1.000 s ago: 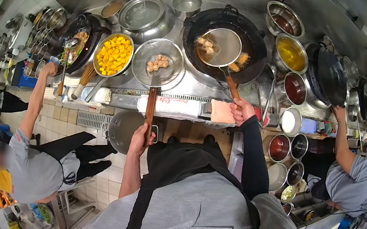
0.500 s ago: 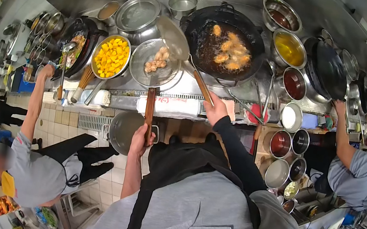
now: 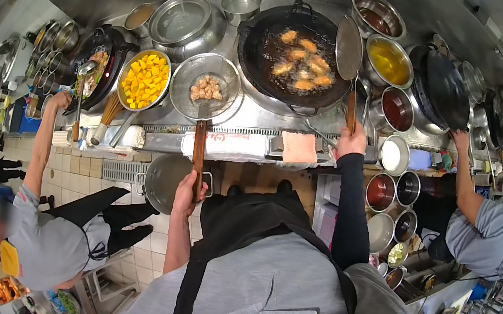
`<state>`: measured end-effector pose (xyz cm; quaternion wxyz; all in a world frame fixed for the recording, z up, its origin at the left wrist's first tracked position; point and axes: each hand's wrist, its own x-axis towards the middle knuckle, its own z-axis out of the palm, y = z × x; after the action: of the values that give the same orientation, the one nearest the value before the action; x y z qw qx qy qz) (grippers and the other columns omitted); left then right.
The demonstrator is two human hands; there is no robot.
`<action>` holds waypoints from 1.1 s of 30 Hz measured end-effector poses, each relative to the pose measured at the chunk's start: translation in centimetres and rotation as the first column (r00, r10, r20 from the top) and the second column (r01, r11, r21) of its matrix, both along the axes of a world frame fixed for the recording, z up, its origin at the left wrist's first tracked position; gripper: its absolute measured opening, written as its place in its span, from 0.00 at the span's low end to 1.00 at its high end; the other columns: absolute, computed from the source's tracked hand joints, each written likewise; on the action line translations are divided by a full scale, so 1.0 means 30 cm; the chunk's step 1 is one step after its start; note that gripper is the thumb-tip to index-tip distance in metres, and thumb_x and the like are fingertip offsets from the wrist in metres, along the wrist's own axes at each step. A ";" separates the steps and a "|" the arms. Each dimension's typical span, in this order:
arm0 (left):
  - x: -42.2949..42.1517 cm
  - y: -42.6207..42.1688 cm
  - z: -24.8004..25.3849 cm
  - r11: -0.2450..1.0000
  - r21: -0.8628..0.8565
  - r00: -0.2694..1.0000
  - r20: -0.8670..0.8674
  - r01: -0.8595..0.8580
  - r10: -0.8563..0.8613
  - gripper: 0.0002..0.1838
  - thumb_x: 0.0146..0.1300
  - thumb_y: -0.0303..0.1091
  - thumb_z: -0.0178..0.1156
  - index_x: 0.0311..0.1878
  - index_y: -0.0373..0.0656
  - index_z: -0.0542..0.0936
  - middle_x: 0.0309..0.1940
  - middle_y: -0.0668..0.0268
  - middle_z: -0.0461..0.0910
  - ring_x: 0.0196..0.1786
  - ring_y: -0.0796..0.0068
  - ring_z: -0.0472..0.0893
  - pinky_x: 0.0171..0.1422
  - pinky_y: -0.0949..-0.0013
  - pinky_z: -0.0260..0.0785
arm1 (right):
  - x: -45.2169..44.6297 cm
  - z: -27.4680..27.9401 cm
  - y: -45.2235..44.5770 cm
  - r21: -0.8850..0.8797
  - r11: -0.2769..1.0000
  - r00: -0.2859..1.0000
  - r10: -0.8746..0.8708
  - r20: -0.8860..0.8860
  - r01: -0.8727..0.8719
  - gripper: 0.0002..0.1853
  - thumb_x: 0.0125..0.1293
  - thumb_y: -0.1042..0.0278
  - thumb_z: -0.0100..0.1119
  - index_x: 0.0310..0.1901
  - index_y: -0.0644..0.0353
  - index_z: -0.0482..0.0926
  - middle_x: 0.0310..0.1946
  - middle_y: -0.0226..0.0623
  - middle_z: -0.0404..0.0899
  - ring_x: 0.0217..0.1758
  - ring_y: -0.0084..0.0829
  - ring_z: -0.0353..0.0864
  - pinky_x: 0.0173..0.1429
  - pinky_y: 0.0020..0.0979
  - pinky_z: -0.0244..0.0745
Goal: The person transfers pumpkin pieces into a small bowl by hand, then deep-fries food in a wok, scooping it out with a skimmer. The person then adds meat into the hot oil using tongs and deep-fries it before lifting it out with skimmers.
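Left hand: the left hand (image 3: 187, 192) was closed, fingers wrapped round the wooden handle of the left strainer (image 3: 184, 89).
Right hand: the right hand (image 3: 352, 140) was closed too, gripping the wooden handle of the right strainer (image 3: 348, 48).
Left mesh: it lay level above the counter (image 3: 264, 118), with a small cluster of pale pieces (image 3: 208, 88) on it; whether it touched anything below could not be told.
Right mesh: tilted steeply at the right edge of the wok (image 3: 249, 57), just beside the bowl of yellow liquid (image 3: 390, 62); contact with either could not be made out.
Wok: golden-brown pieces (image 3: 304, 85) sat apart from one another in dark, bubbling oil (image 3: 275, 84).
Left of the meshes: yellow cubes (image 3: 144, 80) were heaped just beside the left strainer.
Counter edge: a pink cloth (image 3: 299, 148) lay between the two hands.
Either side: one co-worker (image 3: 53, 247) stood at the left, another co-worker (image 3: 489, 230) at the right.
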<state>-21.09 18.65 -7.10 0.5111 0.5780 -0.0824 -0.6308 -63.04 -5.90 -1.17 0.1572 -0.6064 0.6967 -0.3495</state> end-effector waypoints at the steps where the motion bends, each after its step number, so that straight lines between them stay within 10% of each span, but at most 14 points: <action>1: -0.002 0.000 0.006 1.000 -0.003 1.000 0.004 0.005 -0.005 0.19 0.78 0.51 0.50 0.48 0.42 0.72 0.27 0.62 0.79 0.22 0.75 0.74 0.25 0.71 0.67 | -0.026 -0.031 -0.018 0.043 0.999 0.998 -0.005 0.061 0.002 0.15 0.66 0.68 0.57 0.52 0.66 0.78 0.32 0.50 0.81 0.32 0.44 0.84 0.38 0.42 0.77; 3: 0.002 -0.005 0.007 1.000 0.002 1.000 -0.003 0.008 -0.008 0.19 0.78 0.50 0.50 0.48 0.42 0.72 0.27 0.62 0.79 0.22 0.75 0.74 0.25 0.71 0.67 | -0.059 -0.100 -0.056 0.130 0.992 0.983 -0.023 0.182 -0.001 0.13 0.67 0.68 0.57 0.49 0.65 0.77 0.27 0.43 0.79 0.22 0.37 0.80 0.28 0.38 0.75; 4: 0.002 -0.007 0.006 1.000 0.003 1.000 -0.006 0.007 -0.007 0.19 0.78 0.50 0.50 0.48 0.41 0.72 0.27 0.62 0.79 0.23 0.75 0.74 0.25 0.71 0.67 | -0.026 -0.012 -0.038 0.332 0.941 0.804 -0.150 0.575 -0.061 0.08 0.68 0.68 0.56 0.45 0.61 0.75 0.22 0.31 0.72 0.13 0.22 0.66 0.15 0.29 0.61; 6: 0.007 -0.004 0.007 1.000 -0.002 1.000 -0.003 0.025 -0.025 0.19 0.78 0.50 0.50 0.48 0.41 0.72 0.27 0.62 0.79 0.22 0.76 0.74 0.25 0.71 0.68 | -0.033 0.075 -0.028 0.445 0.878 0.604 -0.260 0.754 -0.178 0.05 0.70 0.69 0.54 0.44 0.58 0.72 0.21 0.29 0.70 0.12 0.19 0.61 0.13 0.28 0.54; 13: 0.003 -0.004 0.011 1.000 0.017 1.000 0.009 0.019 -0.019 0.19 0.78 0.50 0.50 0.48 0.41 0.71 0.27 0.62 0.79 0.23 0.76 0.74 0.25 0.71 0.68 | -0.096 0.099 -0.010 0.462 0.788 0.302 -0.362 0.882 -0.406 0.05 0.71 0.72 0.52 0.45 0.58 0.68 0.22 0.28 0.69 0.11 0.17 0.53 0.12 0.25 0.50; 16: 0.008 -0.001 -0.002 0.999 0.018 0.999 0.016 0.030 -0.031 0.19 0.78 0.50 0.50 0.49 0.41 0.71 0.27 0.62 0.79 0.23 0.76 0.74 0.25 0.71 0.68 | -0.094 0.112 -0.003 0.506 0.795 0.393 -0.370 0.842 -0.334 0.06 0.71 0.69 0.53 0.46 0.59 0.70 0.22 0.28 0.70 0.12 0.18 0.59 0.14 0.27 0.59; 19: 0.001 -0.005 -0.002 1.000 0.020 1.000 -0.002 -0.002 0.002 0.19 0.78 0.50 0.50 0.49 0.41 0.71 0.27 0.62 0.79 0.23 0.76 0.74 0.25 0.72 0.68 | -0.091 -0.026 0.013 0.347 0.919 0.864 -0.013 0.503 -0.188 0.11 0.70 0.66 0.55 0.50 0.61 0.74 0.25 0.38 0.77 0.15 0.29 0.73 0.21 0.35 0.72; 21: 0.001 -0.001 -0.006 1.000 0.015 1.000 -0.007 -0.002 0.003 0.19 0.78 0.50 0.50 0.49 0.41 0.71 0.27 0.62 0.79 0.23 0.76 0.74 0.25 0.71 0.68 | -0.070 -0.015 0.051 0.219 0.971 0.961 0.035 0.273 -0.098 0.15 0.69 0.65 0.57 0.53 0.62 0.75 0.29 0.46 0.80 0.24 0.39 0.81 0.32 0.41 0.76; 33: 0.004 -0.003 -0.004 1.000 0.010 1.000 -0.028 -0.004 0.004 0.18 0.78 0.50 0.50 0.48 0.42 0.71 0.27 0.62 0.79 0.24 0.76 0.75 0.26 0.71 0.68 | -0.086 0.072 0.034 0.287 0.919 0.962 0.272 0.034 -0.270 0.20 0.65 0.66 0.58 0.58 0.61 0.76 0.39 0.60 0.82 0.46 0.57 0.83 0.50 0.47 0.76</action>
<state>-20.98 18.55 -7.22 0.5105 0.5719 -0.0709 -0.6382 -65.62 -4.89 0.99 0.2888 -0.6685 0.6501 -0.2170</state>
